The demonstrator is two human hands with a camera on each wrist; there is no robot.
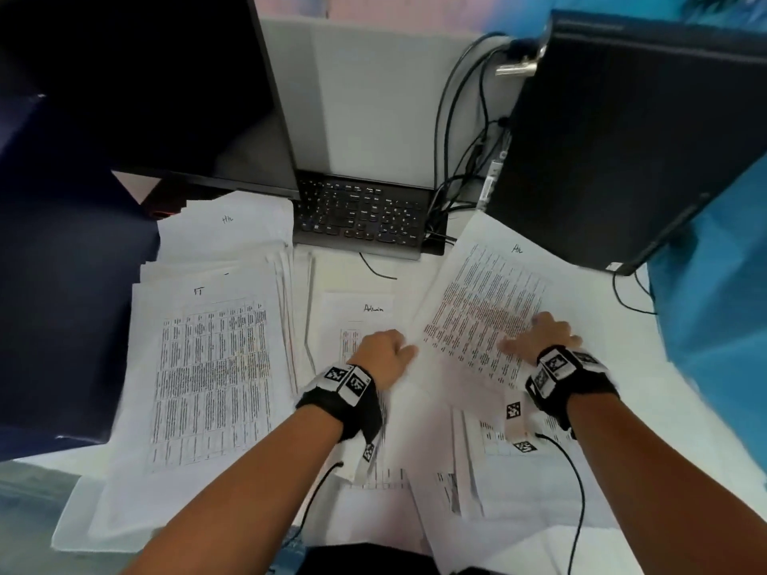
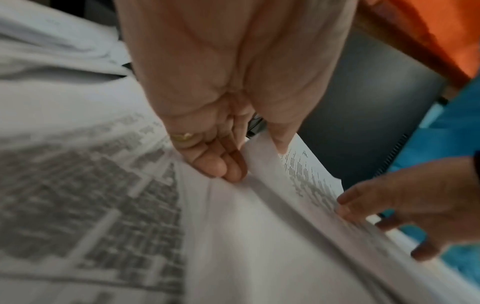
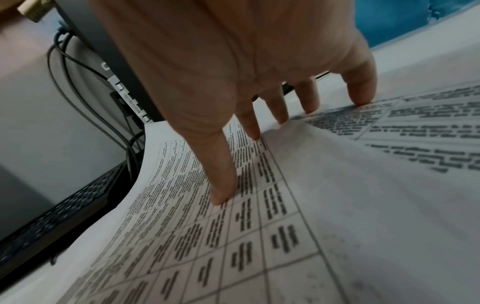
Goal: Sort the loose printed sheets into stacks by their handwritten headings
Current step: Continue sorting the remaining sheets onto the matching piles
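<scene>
Count's easy enough: two hands [image 1: 384, 352] [image 1: 541, 336], four sheets with a visible handwritten heading [image 1: 216, 367] [image 1: 227, 226] [image 1: 365, 321] [image 1: 485, 309], one keyboard [image 1: 361, 215], one monitor [image 1: 137, 85], one computer tower [image 1: 631, 139].

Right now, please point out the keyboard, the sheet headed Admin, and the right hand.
keyboard [image 1: 361, 213], head view, middle of its keys.
sheet headed Admin [image 1: 365, 321], head view, top part under its heading.
right hand [image 1: 543, 332], head view, back of hand.

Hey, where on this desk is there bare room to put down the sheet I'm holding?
Little is bare. One strip of desk lies between the keyboard and the Admin sheet. Another patch lies right of the held sheet, toward the computer tower. The left side, around the FT stack, is crowded.
</scene>
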